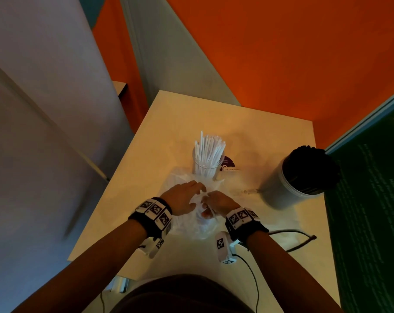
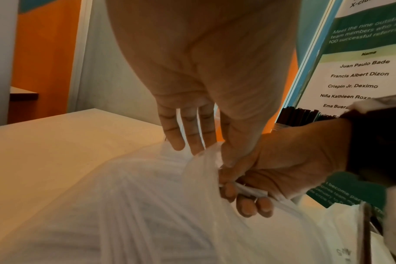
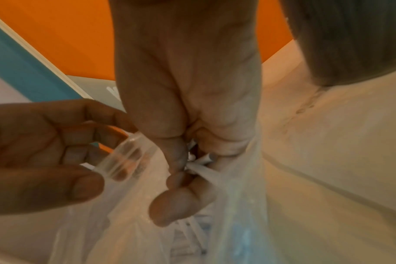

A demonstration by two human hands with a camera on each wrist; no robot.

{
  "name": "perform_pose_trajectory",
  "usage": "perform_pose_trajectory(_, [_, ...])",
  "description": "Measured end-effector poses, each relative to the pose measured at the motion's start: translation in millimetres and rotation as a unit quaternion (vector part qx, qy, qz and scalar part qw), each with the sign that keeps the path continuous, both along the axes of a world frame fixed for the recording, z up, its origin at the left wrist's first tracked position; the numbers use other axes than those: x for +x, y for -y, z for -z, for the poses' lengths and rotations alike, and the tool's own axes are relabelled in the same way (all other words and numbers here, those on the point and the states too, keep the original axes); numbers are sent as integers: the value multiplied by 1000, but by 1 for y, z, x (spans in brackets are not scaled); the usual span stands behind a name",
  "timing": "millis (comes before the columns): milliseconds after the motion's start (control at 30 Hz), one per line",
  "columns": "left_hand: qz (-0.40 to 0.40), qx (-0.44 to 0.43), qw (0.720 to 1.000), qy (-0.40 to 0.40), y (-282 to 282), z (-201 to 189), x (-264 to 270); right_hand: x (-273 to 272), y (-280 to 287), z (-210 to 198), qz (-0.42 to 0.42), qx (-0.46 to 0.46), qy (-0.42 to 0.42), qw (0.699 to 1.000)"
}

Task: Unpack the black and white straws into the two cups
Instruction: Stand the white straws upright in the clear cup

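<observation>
A clear plastic bag (image 1: 189, 222) of white straws lies on the table in front of me. My left hand (image 1: 191, 195) pinches the bag's open edge (image 3: 124, 157) between thumb and fingers and holds it up. My right hand (image 1: 210, 206) reaches into the bag's mouth and grips a small bundle of white straws (image 2: 249, 191), also seen as white straws (image 3: 203, 166) between its thumb and fingers. Behind the bag stands a clear cup (image 1: 206, 168) full of white straws (image 1: 210, 146). At the right stands a pale cup (image 1: 286, 188) packed with black straws (image 1: 308, 168).
The cream table (image 1: 146, 154) ends close at the left and far edges. A green poster board (image 1: 372, 222) stands right beside the black-straw cup. A cable (image 1: 293, 233) lies at the right near my wrist. A purple label (image 1: 228, 162) lies behind the clear cup.
</observation>
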State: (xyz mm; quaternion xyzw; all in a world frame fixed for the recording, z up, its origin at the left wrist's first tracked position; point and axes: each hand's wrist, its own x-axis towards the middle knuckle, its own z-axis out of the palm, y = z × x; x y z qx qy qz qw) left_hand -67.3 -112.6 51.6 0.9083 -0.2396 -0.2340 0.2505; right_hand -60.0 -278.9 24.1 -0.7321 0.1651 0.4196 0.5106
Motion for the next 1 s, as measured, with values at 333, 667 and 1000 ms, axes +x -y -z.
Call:
perform_pose_trajectory(333, [60, 139, 986, 74, 22, 17, -24, -15, -9, -20, 24, 63, 1, 998])
perform_pose_trajectory(667, [46, 156, 980, 114, 14, 13, -13, -11, 6, -39, -108, -91, -14, 990])
perform_pose_trajectory(1000, [80, -1, 983, 166, 67, -4, 4, 5, 50, -138, -310, -199, 2, 930])
